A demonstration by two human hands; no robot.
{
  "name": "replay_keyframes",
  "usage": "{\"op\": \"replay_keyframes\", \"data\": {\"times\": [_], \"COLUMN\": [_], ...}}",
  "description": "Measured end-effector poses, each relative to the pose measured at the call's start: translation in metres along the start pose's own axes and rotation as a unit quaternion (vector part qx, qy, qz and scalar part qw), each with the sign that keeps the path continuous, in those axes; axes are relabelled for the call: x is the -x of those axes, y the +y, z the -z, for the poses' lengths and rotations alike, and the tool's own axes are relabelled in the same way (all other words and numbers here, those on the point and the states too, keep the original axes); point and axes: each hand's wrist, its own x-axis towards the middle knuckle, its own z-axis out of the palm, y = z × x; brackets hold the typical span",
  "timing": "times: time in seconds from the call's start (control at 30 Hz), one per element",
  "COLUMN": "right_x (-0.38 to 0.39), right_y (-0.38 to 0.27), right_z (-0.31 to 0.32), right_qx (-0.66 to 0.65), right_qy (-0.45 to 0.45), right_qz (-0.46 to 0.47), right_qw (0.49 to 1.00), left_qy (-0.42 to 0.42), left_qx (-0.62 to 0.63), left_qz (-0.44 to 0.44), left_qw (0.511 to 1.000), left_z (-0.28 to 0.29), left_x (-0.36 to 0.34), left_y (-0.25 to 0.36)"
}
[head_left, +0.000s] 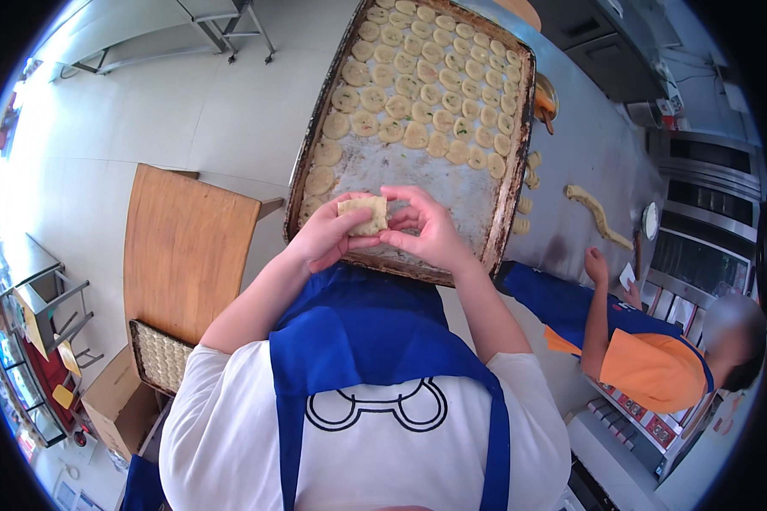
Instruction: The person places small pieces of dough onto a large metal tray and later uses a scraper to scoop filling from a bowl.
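My left hand [324, 234] grips a small squarish piece of pale dough [363, 210] over the near end of a large baking tray [513, 204], its thumb across the dough. My right hand [426, 228] is at the dough's right edge, fingers curled and touching it. Rows of flat, round dough pieces [418, 85] cover the tray's far part and run down its left side, some flecked with green and red.
A co-worker in an orange shirt [635, 370] is at my right by a steel counter [571, 238] with a dough strip [596, 209]. A wooden table [187, 247] and second filled tray [158, 358] are at left, near a cardboard box [119, 409].
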Motion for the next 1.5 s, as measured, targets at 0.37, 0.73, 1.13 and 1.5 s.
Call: {"op": "replay_keyframes", "data": {"times": [0.37,0.73,1.13,1.5], "right_x": [-0.006,-0.102,-0.129,-0.184], "right_y": [-0.006,0.004,0.018,0.057], "right_z": [-0.069,-0.035,-0.026,-0.029], "right_qx": [0.104,0.349,0.507,0.640], "right_qy": [0.110,0.226,0.203,0.251], "right_qz": [0.031,0.059,0.057,0.063], "right_qw": [0.988,0.908,0.836,0.723], "left_qy": [0.066,0.144,0.089,0.056], "left_qx": [-0.503,-0.371,-0.176,0.010], "left_qz": [-0.253,-0.245,-0.181,-0.158], "left_qw": [0.824,0.884,0.963,0.986], "left_z": [0.021,0.041,0.052,0.065], "left_x": [0.044,0.053,0.048,0.064], "left_y": [0.018,0.079,0.077,0.066]}}
